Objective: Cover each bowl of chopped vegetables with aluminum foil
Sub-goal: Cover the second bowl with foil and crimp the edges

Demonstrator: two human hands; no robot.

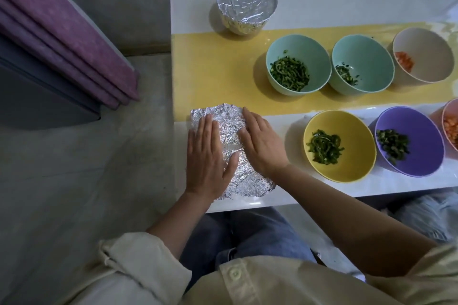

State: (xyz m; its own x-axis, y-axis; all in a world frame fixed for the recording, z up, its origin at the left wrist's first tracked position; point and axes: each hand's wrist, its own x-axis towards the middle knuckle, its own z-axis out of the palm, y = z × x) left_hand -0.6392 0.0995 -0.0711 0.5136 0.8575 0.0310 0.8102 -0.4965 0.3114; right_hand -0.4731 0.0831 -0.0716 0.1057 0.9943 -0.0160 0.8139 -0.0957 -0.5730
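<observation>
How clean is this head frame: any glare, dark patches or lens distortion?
Head view: dim overall, lit from the right, so shadows fall leftward; glare washes out the far right end of the table; the wide-angle lens bows its edges; the foil sheet under the left hand and right hand glints yet stays sharp.

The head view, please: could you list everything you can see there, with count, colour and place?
foil-covered bowl: one, silver, table's far left corner
foil sheet: one, silver, crinkled, flat at near left
teal bowls: two, greens inside, side by side on the yellow strip
white bowl: one, orange pieces, right of the teal pair
yellow bowl: one, green strips, near row
purple bowl: one, greens, beside the yellow
pink bowl: one, orange pieces, cut off at right edge
table: one, white
mats: purple stack, left
left hand, right hand: flat on the foil sheet
</observation>
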